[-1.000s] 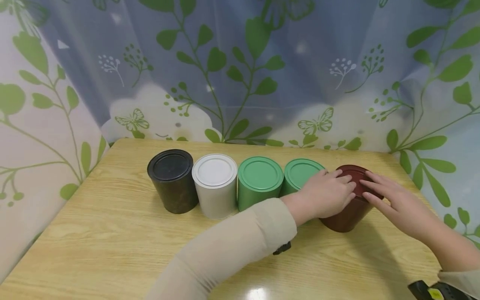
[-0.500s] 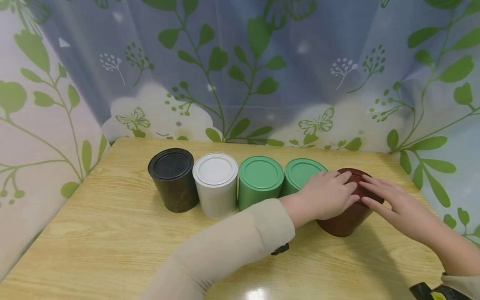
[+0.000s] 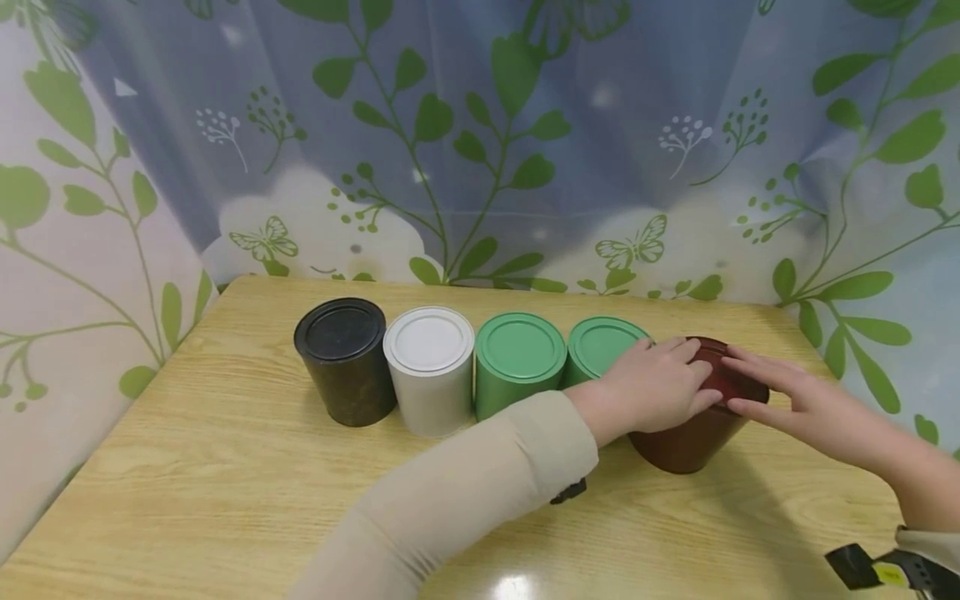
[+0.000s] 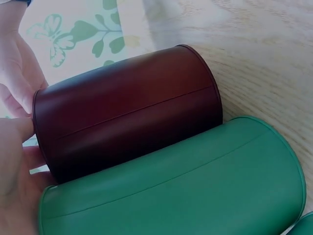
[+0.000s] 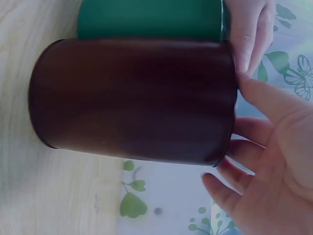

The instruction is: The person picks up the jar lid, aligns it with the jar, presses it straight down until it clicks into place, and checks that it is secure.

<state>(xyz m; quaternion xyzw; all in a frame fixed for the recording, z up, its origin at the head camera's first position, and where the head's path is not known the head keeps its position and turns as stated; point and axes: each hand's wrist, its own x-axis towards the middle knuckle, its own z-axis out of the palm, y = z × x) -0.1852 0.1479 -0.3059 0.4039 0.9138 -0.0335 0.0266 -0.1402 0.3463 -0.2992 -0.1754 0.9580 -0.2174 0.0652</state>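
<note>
A dark red-brown lidded can (image 3: 684, 443) stands at the right end of a row on the table. My left hand (image 3: 658, 385) reaches across from the left and rests its fingers on the can's lid and near rim. From the right, my right hand (image 3: 836, 421) touches the same rim with extended, slightly spread fingers. In the right wrist view, the right thumb and fingers meet the can's (image 5: 132, 100) lid edge. Directly beside the brown can is a green can (image 3: 606, 343), partly hidden by my left hand. The left wrist view shows the two cans (image 4: 171, 186) side by side, touching.
Further left in the row stand another green can (image 3: 521, 358), a white can (image 3: 431, 392) and a black can (image 3: 348, 375). All sit on a light wooden table (image 3: 225, 483). A leaf-patterned curtain (image 3: 465, 167) hangs behind the table's far edge.
The brown can has shifted slightly toward me since one second ago, then stayed in place. My right wrist has turned a little to the right, while both hands keep touching the lid.
</note>
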